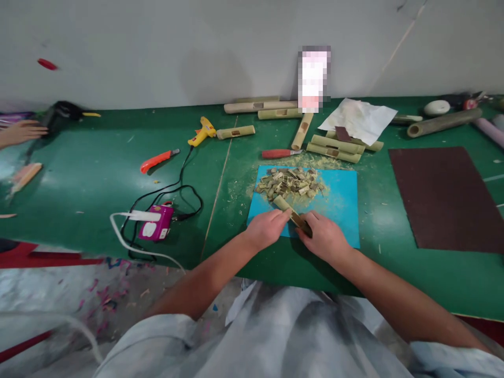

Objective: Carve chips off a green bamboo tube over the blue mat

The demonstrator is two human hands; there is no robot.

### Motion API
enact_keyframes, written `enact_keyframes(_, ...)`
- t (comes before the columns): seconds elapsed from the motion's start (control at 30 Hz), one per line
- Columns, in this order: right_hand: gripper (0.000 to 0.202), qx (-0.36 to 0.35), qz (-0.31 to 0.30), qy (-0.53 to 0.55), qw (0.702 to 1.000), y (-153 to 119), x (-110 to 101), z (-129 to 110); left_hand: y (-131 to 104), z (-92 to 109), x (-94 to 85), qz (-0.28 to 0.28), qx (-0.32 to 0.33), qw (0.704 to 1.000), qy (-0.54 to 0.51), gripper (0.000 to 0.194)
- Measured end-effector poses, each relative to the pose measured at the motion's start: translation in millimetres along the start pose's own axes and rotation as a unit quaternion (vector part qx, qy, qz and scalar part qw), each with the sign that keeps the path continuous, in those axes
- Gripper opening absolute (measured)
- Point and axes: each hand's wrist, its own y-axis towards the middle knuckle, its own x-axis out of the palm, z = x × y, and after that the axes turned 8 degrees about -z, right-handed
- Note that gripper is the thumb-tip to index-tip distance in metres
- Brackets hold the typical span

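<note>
A bamboo piece (282, 203) with a cut slot lies slanted over the near part of a blue mat (342, 199). My left hand (268, 228) is closed on its middle, fingertips at the slot. Around its near right end my right hand (323, 235) is closed too, with a dark section of the piece showing between the hands. Just beyond the bamboo, a heap of wood chips (289, 182) and pale dust covers the mat's far left part. A red-handled tool (277, 153) rests past the mat's far edge.
Slotted bamboo pieces (334, 149) and white paper (358, 121) lie behind the mat. A brown sheet (444, 197) is at right. Leftward are a yellow glue gun (202, 132), an orange cutter (157, 160), and a purple power box (157, 223) with cables. Another person's hand (23, 132) shows far left.
</note>
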Motion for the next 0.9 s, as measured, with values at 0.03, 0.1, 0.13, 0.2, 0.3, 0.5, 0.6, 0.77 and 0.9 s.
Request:
enact_keyframes(0.03, 0.016, 0.001, -0.001, 0.0, 1.0, 0.2, -0.1, -0.1, 0.5, 0.0, 0.0, -0.001, 0.001, 1.0, -0.002, 0.035)
enact_keyframes(0.1, 0.016, 0.003, -0.001, -0.001, 1.0, 0.5, -0.7, -0.5, 1.5, -0.6, -0.9, 0.001, -0.009, 1.0, -0.003, 0.037)
enact_keyframes(0.13, 0.016, 0.004, -0.002, -0.002, 1.0, 0.6, -1.2, -0.8, 1.8, -0.9, -1.6, 0.002, -0.013, 1.0, -0.003, 0.037)
enact_keyframes(0.2, 0.014, 0.005, -0.004, -0.003, 1.0, 0.5, -2.1, -1.4, 1.9, -1.2, -3.0, -0.002, -0.004, 1.0, -0.004, 0.036)
enact_keyframes(0.3, 0.014, 0.006, -0.003, -0.002, 1.0, 0.2, -3.0, -2.0, 1.7, -1.8, -3.6, -0.005, 0.006, 1.0, -0.001, 0.035)
enact_keyframes(0.5, 0.016, 0.005, -0.003, -0.005, 1.0, 0.2, -2.0, -0.7, 2.1, -3.0, -0.2, -0.005, 0.0, 1.0, -0.003, 0.032)
enact_keyframes(0.6, 0.016, 0.007, -0.002, -0.009, 1.0, 0.3, -1.2, 0.5, 1.9, -3.2, 0.6, 0.003, -0.008, 1.0, -0.003, 0.034)
enact_keyframes(0.77, 0.015, 0.006, -0.002, -0.01, 1.0, -0.1, -0.9, 0.6, 1.5, -1.5, -0.1, 0.001, 0.01, 1.0, -0.001, 0.032)
enact_keyframes(0.9, 0.016, 0.009, -0.002, -0.008, 1.0, -0.4, -1.7, -1.0, 2.7, 0.2, 0.3, 0.009, -0.01, 1.0, 0.002, 0.032)
